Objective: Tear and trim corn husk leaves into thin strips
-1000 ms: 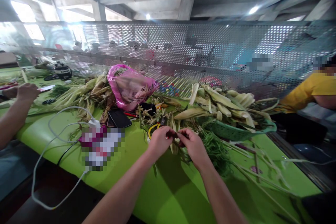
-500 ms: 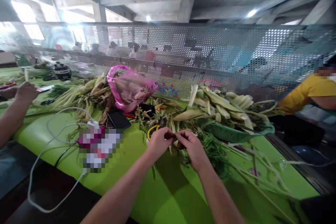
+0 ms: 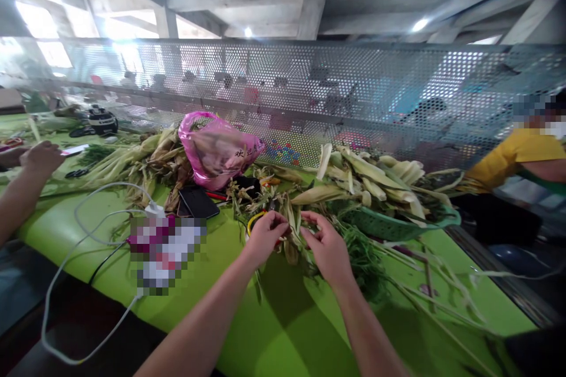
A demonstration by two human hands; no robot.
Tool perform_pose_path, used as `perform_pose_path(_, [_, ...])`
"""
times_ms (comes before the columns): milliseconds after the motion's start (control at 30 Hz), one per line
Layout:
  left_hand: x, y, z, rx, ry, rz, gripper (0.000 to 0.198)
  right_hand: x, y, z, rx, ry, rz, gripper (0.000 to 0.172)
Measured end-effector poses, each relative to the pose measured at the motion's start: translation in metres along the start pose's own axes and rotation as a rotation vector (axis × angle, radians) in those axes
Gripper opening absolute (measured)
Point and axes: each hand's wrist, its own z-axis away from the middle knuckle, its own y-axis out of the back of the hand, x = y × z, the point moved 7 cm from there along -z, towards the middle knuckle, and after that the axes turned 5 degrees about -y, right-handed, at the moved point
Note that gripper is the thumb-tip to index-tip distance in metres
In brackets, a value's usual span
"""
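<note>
My left hand (image 3: 266, 237) is above the front of a pile of dry corn husks (image 3: 290, 218), its fingers curled and the thumb against them. Anything in that pinch is too small or hidden to make out. A short gap away, my right hand (image 3: 328, 247) has its thumb and forefinger apart, with no object visible between them. Beside my left hand a yellow loop (image 3: 251, 222) shows partly. A tangle of green strands (image 3: 369, 262) lies to the right of my right hand.
A green basket (image 3: 389, 225) heaped with pale husks stands at right. Behind are a pink plastic bag (image 3: 216, 156) and a dark phone (image 3: 200, 202). A white cable (image 3: 49, 306) loops over the table's front edge. Another person's hand (image 3: 42, 158) is at left; someone in yellow (image 3: 526, 150) is at right.
My hands have come apart from each other, leaving a gap between the fingertips. My right thumb and forefinger have spread. The view has shifted slightly.
</note>
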Motion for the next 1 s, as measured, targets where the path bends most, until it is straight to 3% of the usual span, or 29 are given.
perform_pose_path(133, [0.002, -0.002, 0.000, -0.040, -0.045, -0.037, 0.016, -0.002, -0.021, 0.003, -0.187, -0.023, -0.134, 0.031])
perform_pose_path(367, [0.008, -0.003, 0.000, -0.055, -0.143, -0.153, 0.008, -0.001, -0.017, 0.003, -0.071, -0.008, -0.006, 0.022])
perform_pose_path(500, [0.009, -0.002, -0.001, -0.045, -0.193, -0.215, 0.004, -0.007, -0.015, 0.004, -0.041, 0.077, 0.110, 0.019])
perform_pose_path(600, [0.007, -0.001, -0.001, -0.040, -0.160, -0.191, 0.005, -0.013, -0.015, 0.005, -0.021, 0.146, 0.189, 0.018])
perform_pose_path(767, [-0.003, -0.004, -0.002, -0.040, -0.030, -0.009, 0.022, -0.013, -0.017, 0.003, -0.035, 0.127, 0.207, 0.018])
perform_pose_path(1000, [-0.013, -0.002, -0.004, -0.009, -0.065, -0.025, 0.029, -0.013, -0.021, 0.005, -0.041, 0.156, 0.248, 0.015])
